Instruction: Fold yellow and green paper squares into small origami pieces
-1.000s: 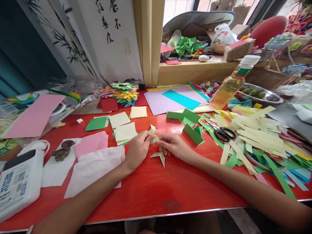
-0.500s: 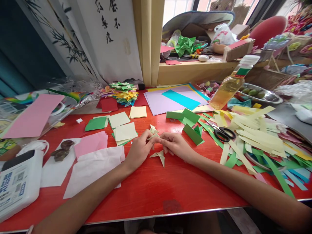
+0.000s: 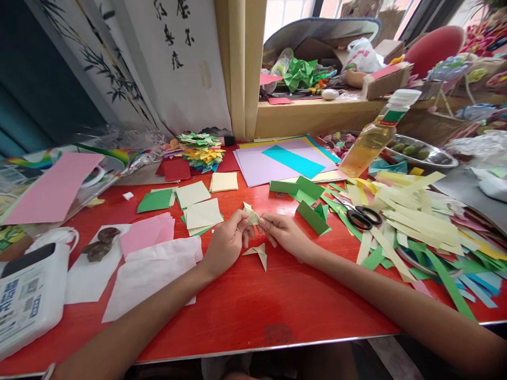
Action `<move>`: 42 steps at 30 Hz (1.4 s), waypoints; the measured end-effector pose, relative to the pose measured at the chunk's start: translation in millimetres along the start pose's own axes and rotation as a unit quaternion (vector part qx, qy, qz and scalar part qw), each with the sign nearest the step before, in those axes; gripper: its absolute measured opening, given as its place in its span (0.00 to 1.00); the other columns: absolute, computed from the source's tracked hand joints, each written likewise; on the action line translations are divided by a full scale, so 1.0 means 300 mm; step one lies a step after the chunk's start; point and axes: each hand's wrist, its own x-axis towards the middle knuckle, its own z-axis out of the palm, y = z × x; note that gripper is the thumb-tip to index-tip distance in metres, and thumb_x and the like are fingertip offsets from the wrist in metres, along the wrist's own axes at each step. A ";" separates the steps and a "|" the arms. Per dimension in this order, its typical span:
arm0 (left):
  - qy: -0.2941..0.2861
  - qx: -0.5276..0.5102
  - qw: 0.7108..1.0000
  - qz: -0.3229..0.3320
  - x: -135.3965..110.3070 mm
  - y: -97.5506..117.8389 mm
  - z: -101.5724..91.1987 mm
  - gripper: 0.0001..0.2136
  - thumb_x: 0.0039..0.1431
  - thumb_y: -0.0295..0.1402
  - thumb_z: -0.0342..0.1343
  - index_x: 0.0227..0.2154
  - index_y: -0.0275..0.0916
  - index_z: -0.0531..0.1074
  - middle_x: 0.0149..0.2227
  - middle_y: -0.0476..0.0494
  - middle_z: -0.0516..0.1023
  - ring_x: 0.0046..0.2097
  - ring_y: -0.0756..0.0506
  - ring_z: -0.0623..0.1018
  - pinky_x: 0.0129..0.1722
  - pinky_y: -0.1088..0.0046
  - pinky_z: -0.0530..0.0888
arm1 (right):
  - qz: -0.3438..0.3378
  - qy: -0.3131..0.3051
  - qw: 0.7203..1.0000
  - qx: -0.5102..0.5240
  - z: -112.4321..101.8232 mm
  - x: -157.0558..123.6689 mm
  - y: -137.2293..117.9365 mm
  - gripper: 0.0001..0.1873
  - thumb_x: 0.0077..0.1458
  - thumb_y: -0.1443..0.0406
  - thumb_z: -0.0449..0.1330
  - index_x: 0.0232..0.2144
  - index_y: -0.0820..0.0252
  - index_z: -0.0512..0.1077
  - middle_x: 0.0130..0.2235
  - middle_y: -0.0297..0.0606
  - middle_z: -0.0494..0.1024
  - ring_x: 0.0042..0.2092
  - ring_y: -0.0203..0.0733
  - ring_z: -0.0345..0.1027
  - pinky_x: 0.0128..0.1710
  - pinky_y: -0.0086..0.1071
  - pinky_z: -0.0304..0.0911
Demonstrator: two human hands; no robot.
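My left hand [image 3: 228,237] pinches one side of a small pale yellow folded paper piece [image 3: 252,214], held just above the red table. On its other side, the fingertips of my right hand [image 3: 285,232] are closed on the same piece. Fingers cover its lower part. Below the hands a second pale yellow folded paper piece [image 3: 258,255] lies on the table, showing pointed flaps. Left of my left hand sit stacks of cream paper squares [image 3: 204,214], with green sheets under some of them. Folded green paper strips [image 3: 313,217] stand beyond my right hand.
Black-handled scissors [image 3: 363,216] lie beside a heap of cut paper strips [image 3: 423,211] on the right. A bottle [image 3: 372,138] stands behind them. Pink sheets [image 3: 147,233], white paper [image 3: 154,277] and a white box-shaped item [image 3: 34,295] occupy the left. Layered paper folds [image 3: 201,150] stand at the back.
The folded paper piece has turned between my fingers and shows a broader face. My fingertips have shifted to its two sides and stand slightly farther apart. The second piece stays put.
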 end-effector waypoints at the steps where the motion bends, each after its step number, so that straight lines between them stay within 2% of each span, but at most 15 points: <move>1: -0.001 -0.005 1.000 0.007 0.001 -0.001 0.002 0.11 0.63 0.35 0.37 0.34 0.39 0.64 0.27 0.51 0.69 0.22 0.54 0.66 0.28 0.77 0.65 | -0.003 0.008 1.000 0.005 0.000 0.000 0.001 0.17 0.59 0.56 0.46 0.24 0.61 0.62 0.15 0.26 0.57 0.19 0.30 0.50 0.21 0.26 0.47; 4: 0.005 -0.018 1.000 0.017 0.001 -0.007 0.009 0.11 0.63 0.34 0.38 0.43 0.41 0.63 0.31 0.50 0.70 0.24 0.54 0.64 0.29 0.77 0.64 | -0.019 0.029 0.999 0.010 0.003 -0.003 0.001 0.17 0.60 0.57 0.46 0.25 0.61 0.62 0.16 0.26 0.57 0.20 0.30 0.51 0.23 0.26 0.49; 8: 0.017 -0.067 0.998 0.007 0.000 -0.016 0.018 0.14 0.63 0.35 0.39 0.50 0.43 0.58 0.31 0.49 0.69 0.26 0.53 0.65 0.28 0.77 0.63 | -0.018 0.042 0.999 0.009 0.006 -0.009 0.003 0.17 0.60 0.57 0.45 0.25 0.61 0.62 0.17 0.27 0.59 0.20 0.31 0.53 0.24 0.26 0.51; 11: 0.063 -0.098 0.993 -0.020 0.002 -0.021 0.013 0.12 0.62 0.36 0.41 0.47 0.42 0.60 0.27 0.49 0.67 0.29 0.51 0.66 0.29 0.77 0.63 | 0.009 0.069 0.997 0.045 0.003 -0.008 0.009 0.16 0.59 0.56 0.46 0.27 0.60 0.63 0.15 0.26 0.60 0.20 0.30 0.52 0.22 0.25 0.50; 15: 0.132 -0.122 0.982 -0.055 0.008 -0.019 -0.003 0.08 0.61 0.34 0.41 0.39 0.41 0.62 0.23 0.52 0.62 0.25 0.52 0.62 0.26 0.77 0.61 | 0.053 0.117 0.984 0.124 -0.008 0.002 0.013 0.14 0.58 0.57 0.47 0.32 0.60 0.64 0.15 0.26 0.61 0.16 0.29 0.48 0.16 0.24 0.44; 23: 0.122 -0.132 0.982 -0.056 0.011 -0.017 -0.003 0.07 0.61 0.33 0.41 0.37 0.41 0.63 0.23 0.53 0.63 0.23 0.54 0.60 0.23 0.80 0.59 | 0.061 0.149 0.972 0.173 -0.010 0.006 0.018 0.21 0.55 0.50 0.50 0.23 0.61 0.63 0.13 0.28 0.63 0.13 0.27 0.47 0.12 0.23 0.41; 27: 0.128 -0.138 0.981 -0.055 0.011 -0.021 -0.005 0.06 0.61 0.32 0.41 0.36 0.40 0.62 0.23 0.53 0.63 0.22 0.55 0.60 0.22 0.80 0.59 | 0.055 0.140 0.982 0.115 -0.004 -0.007 0.005 0.24 0.56 0.49 0.47 0.19 0.61 0.61 0.11 0.28 0.59 0.13 0.28 0.45 0.13 0.24 0.42; 31: 0.134 -0.141 0.979 -0.057 0.011 -0.021 -0.006 0.06 0.61 0.32 0.41 0.36 0.40 0.63 0.23 0.53 0.63 0.23 0.55 0.60 0.22 0.80 0.59 | -0.012 0.178 0.981 -0.078 -0.035 -0.007 -0.033 0.19 0.59 0.54 0.46 0.24 0.60 0.65 0.16 0.29 0.61 0.19 0.30 0.52 0.19 0.25 0.49; 33: 0.142 -0.140 0.978 -0.057 0.013 -0.021 -0.005 0.06 0.61 0.32 0.41 0.36 0.40 0.63 0.23 0.53 0.63 0.23 0.55 0.60 0.22 0.80 0.59 | -0.048 0.189 0.953 -0.232 -0.074 0.002 -0.056 0.14 0.59 0.59 0.47 0.29 0.60 0.66 0.21 0.31 0.67 0.23 0.31 0.58 0.23 0.26 0.51; 34: 0.145 -0.139 0.978 -0.057 0.014 -0.020 -0.005 0.06 0.61 0.32 0.41 0.36 0.40 0.63 0.23 0.53 0.63 0.23 0.55 0.60 0.22 0.80 0.59 | -0.053 0.191 0.926 -0.321 -0.098 0.008 -0.066 0.11 0.59 0.61 0.48 0.32 0.59 0.67 0.25 0.32 0.70 0.25 0.32 0.60 0.24 0.26 0.51; 36: 0.144 -0.141 0.978 -0.055 0.016 -0.019 -0.003 0.06 0.61 0.32 0.41 0.36 0.40 0.63 0.24 0.53 0.63 0.23 0.55 0.60 0.22 0.80 0.59 | -0.019 0.181 0.855 -0.486 -0.149 0.019 -0.082 0.10 0.57 0.61 0.48 0.34 0.59 0.67 0.34 0.36 0.74 0.28 0.36 0.63 0.22 0.28 0.47; 38: 0.138 -0.141 0.979 -0.052 0.018 -0.018 0.000 0.06 0.61 0.32 0.41 0.36 0.41 0.63 0.24 0.53 0.63 0.22 0.55 0.60 0.22 0.80 0.59 | 0.052 0.168 0.791 -0.587 -0.198 0.025 -0.092 0.12 0.56 0.60 0.48 0.36 0.60 0.67 0.37 0.40 0.74 0.29 0.41 0.66 0.21 0.30 0.44; 40: 0.132 -0.131 0.981 -0.045 0.015 -0.017 0.001 0.06 0.61 0.32 0.41 0.36 0.41 0.63 0.24 0.53 0.63 0.23 0.54 0.60 0.22 0.79 0.59 | 0.118 0.139 0.762 -0.621 -0.239 0.026 -0.100 0.14 0.55 0.57 0.50 0.38 0.60 0.67 0.36 0.43 0.75 0.32 0.45 0.68 0.21 0.30 0.44; 42: 0.123 -0.115 0.985 -0.030 0.006 -0.015 0.000 0.07 0.61 0.31 0.40 0.36 0.41 0.62 0.23 0.52 0.63 0.24 0.54 0.62 0.23 0.79 0.60 | 0.163 0.114 0.760 -0.619 -0.267 0.021 -0.111 0.18 0.53 0.55 0.51 0.41 0.60 0.66 0.36 0.44 0.75 0.34 0.48 0.68 0.21 0.30 0.46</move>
